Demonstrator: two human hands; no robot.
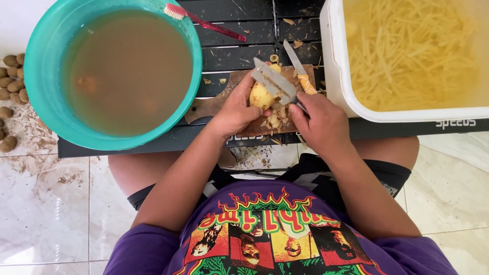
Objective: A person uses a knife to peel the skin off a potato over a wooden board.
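Now left hand [235,108] grip closed on potato [261,95]; right hand [322,122] grip closed on peeler [275,81].

The wooden cutting board [214,104] at frame centre is hemmed in on both sides. To its left, the teal basin [46,97] of murky water blocks passage toward the upper left. To its right, the white tub [336,76] of potato strips closes off the upper right. Between the two containers, a strip of dark slatted table [239,33] runs toward the top centre, crossed by a pink toothbrush [204,20] and a knife [300,71] and scattered peel scraps [275,119].
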